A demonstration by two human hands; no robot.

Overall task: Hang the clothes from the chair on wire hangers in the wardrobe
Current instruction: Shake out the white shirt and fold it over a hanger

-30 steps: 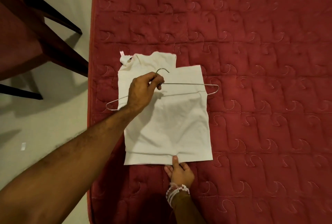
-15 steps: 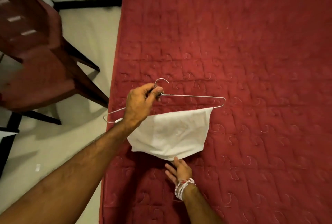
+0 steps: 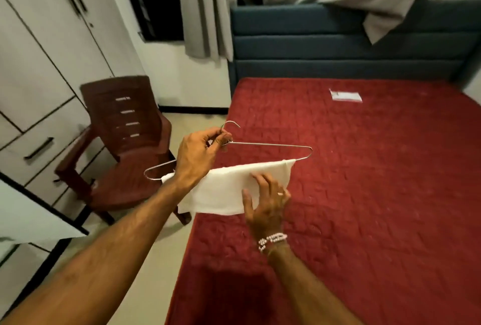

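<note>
Wire hanger (image 3: 273,144) with white garment (image 3: 226,189) draped over its bar hangs above the left edge of the bed (image 3: 364,194). Left hand (image 3: 200,154) pinches the hanger neck; right hand (image 3: 265,202) touches the garment with spread fingers.

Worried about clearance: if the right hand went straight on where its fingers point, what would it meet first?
The white garment draped over the wire hanger; the right hand seems to touch it.

Both our bare forearms reach forward. Our left hand (image 3: 197,154) pinches the wire hanger (image 3: 273,144) at its neck, just under the hook. Our right hand (image 3: 265,205), beads (image 3: 272,240) at the wrist, lies below the hanger's bar, splayed flat against the white garment (image 3: 223,189).
</note>
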